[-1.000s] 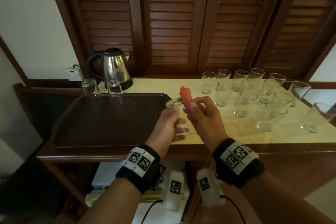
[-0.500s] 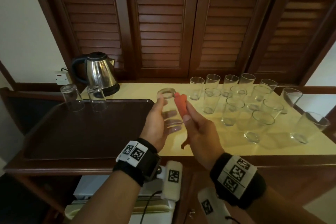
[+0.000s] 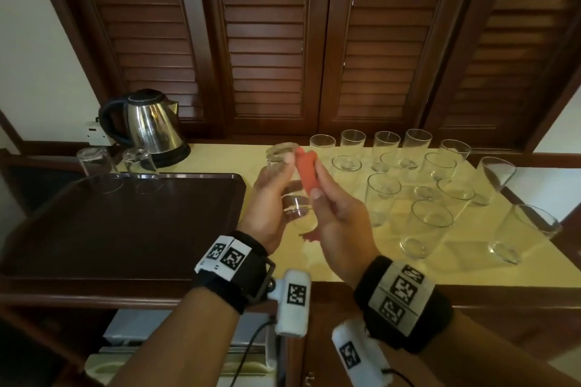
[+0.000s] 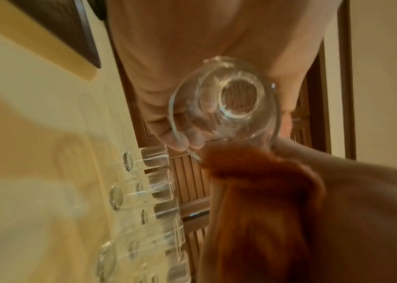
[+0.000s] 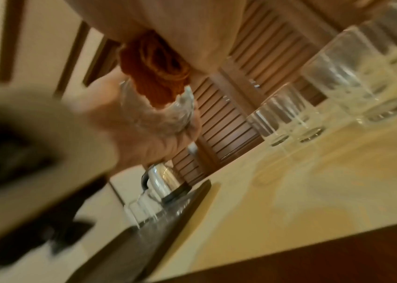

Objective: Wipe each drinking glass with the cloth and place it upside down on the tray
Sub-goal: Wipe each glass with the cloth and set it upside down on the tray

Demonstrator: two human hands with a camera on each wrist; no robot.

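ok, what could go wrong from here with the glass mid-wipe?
1. The clear drinking glass is held above the counter by the left hand alone; pressure from the orange cloth in the right hand might make it slip.
2. The upright clear glasses stand packed close beside the right hand; a stray move could topple some.

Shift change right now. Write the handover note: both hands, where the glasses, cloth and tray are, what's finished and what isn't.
Left hand grips one glass, held above the counter beside the tray.
Right hand holds the orange cloth against that glass.
Done: two glasses upside down at the tray's far left corner.
Left: finish this glass, invert it on the tray, then the upright glasses on the counter's right.
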